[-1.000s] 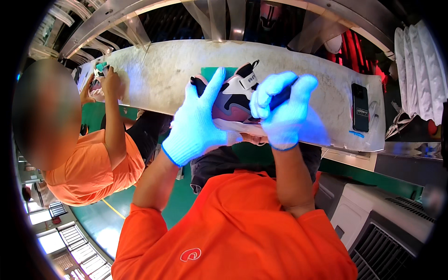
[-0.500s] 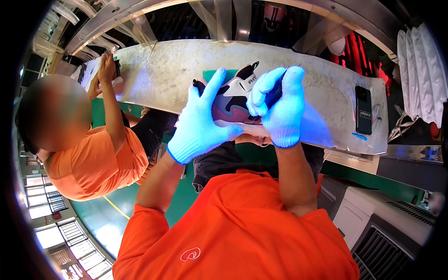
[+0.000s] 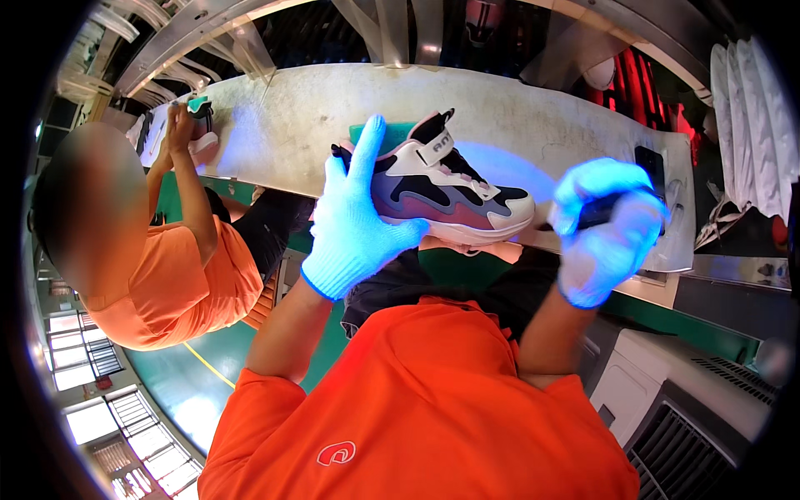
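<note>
A sneaker (image 3: pixel 450 196) in white, black, grey and dusky pink sits at the near edge of the worktable, its toe to the right. My left hand (image 3: pixel 354 217), in a knitted glove lit bright blue, grips its heel end, with the thumb along the near side and the index finger stretched up. Behind the collar shows a green piece (image 3: pixel 385 136). To the right of the toe, apart from the shoe, my gloved right hand (image 3: pixel 607 229) is curled around a dark object (image 3: pixel 602 210). Motion blur and the fingers hide what kind of object it is.
At the left a co-worker in orange handles another shoe (image 3: pixel 202 142) on the same pale table (image 3: pixel 292 117). A black phone (image 3: pixel 648 160) lies partly behind my right hand. White cloth (image 3: pixel 750 125) hangs at the right, and a metal frame with clear strips (image 3: pixel 383 37) spans the back.
My right hand has moved from over the shoe's front out to the right with the dark object, uncovering the toe. My left hand stays at the heel. The co-worker's hands have shifted slightly.
</note>
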Demonstrator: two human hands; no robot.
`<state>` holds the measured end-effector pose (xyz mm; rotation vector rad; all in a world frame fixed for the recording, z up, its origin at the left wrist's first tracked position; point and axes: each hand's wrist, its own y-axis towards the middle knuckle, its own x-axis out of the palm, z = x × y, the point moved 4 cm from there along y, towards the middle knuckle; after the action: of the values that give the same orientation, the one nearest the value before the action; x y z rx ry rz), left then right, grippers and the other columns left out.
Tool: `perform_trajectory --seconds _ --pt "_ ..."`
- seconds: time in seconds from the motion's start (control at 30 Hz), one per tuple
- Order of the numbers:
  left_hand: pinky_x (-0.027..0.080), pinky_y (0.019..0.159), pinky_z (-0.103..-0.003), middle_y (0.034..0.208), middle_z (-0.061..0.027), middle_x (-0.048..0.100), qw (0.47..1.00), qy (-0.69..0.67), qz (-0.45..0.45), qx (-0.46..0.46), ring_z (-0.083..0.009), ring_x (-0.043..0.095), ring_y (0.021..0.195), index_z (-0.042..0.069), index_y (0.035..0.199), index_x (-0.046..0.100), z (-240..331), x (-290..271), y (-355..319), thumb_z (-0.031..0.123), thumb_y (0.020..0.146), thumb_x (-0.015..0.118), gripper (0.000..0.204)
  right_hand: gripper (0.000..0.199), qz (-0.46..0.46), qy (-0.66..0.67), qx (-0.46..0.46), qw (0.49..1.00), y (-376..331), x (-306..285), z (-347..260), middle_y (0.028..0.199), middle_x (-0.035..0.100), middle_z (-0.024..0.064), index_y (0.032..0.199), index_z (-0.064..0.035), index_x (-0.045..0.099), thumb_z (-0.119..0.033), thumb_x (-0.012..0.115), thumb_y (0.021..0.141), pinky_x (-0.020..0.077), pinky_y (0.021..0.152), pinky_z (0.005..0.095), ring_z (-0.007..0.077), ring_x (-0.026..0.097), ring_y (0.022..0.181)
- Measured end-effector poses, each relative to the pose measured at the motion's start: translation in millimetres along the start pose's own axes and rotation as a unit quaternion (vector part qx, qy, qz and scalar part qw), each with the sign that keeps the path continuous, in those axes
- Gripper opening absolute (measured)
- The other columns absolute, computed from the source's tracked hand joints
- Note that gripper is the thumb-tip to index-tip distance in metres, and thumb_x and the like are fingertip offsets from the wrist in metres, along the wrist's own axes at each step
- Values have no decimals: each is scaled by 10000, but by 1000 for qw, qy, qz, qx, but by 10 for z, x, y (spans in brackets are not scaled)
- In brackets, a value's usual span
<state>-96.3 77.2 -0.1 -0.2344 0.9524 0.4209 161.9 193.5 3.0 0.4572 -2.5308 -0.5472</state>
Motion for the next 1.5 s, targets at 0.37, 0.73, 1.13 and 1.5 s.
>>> perform_trajectory --seconds 0.37,0.73,1.13,1.5 --pt "638 943 -515 1396 -305 536 995 7 70 66 -486 714 1146 179 1790 305 -157 173 -32 433 486 1098 1547 770 -265 -615 111 735 -349 431 392 1041 801 222 1302 39 702 -499 945 809 623 721 467 417 792 872" --pt "560 1116 -461 1467 -294 698 981 -162 -37 103 -416 693 1375 77 1736 440 -799 218 582 542 788 962 1179 596 -404 -611 108 672 350 709 640 838 761 257 918 40 793 -556 794 907 629 745 507 413 786 816" --pt "565 1062 -526 1404 -187 701 906 15 -143 398 -421 741 1149 65 1540 638 601 321 694 404 770 951 898 354 180 -10 338 924 -224 -1083 1046 842 760 82 1271 -4 752 -290 790 1066 449 479 297 105 586 534" --pt "628 1006 -410 1197 -114 783 937 -132 -47 320 -302 793 1101 50 1276 730 229 -419 571 253 587 1111 813 316 -66 -125 411 900 239 -885 826 676 634 1 969 -41 768 -350 824 1002 430 484 284 93 563 536"
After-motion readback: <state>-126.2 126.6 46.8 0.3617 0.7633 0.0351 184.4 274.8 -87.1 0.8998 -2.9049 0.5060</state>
